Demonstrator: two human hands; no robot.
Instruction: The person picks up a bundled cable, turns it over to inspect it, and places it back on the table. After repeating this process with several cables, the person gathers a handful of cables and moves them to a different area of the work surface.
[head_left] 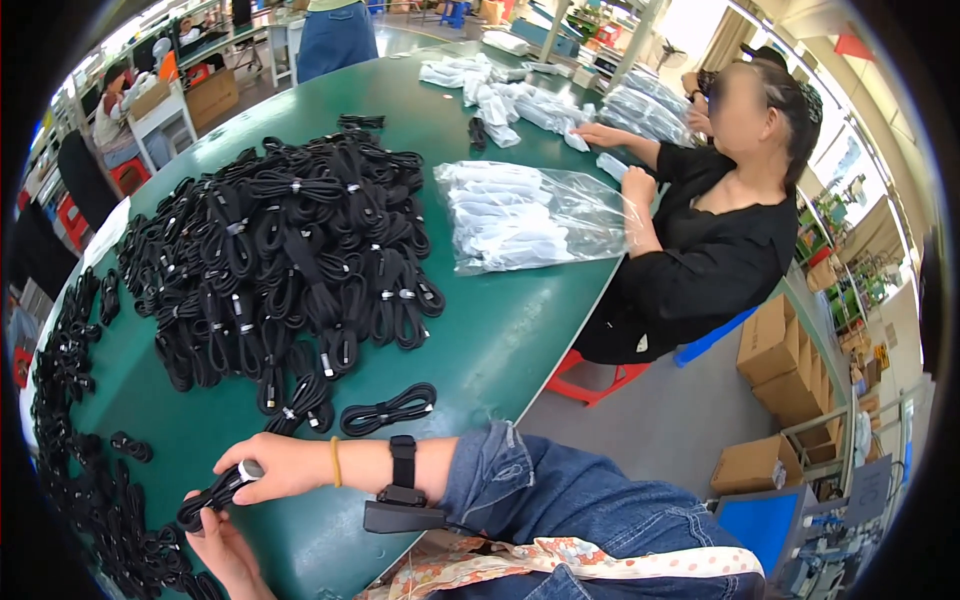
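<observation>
Near the front edge of the table, both my hands are on one coiled black cable [202, 507]. My right hand [290, 465] reaches in from the right with its fingers closed over the coil's upper end. A small white and silver piece [249, 470] shows by its thumb; its kind is unclear. From below, my left hand [222, 548] pinches the coil's lower end. Another tied black cable [389, 409] lies just beyond my right wrist. A big pile of coiled black cables [290, 240] rises farther up the table.
More coiled cables [75, 400] line the table's left rim. A clear bag of white packets [510, 215] lies on the green table [480, 350] at the right. There a co-worker [700, 220] in black handles white packets [515, 105]. Cardboard boxes [785, 350] stand on the right.
</observation>
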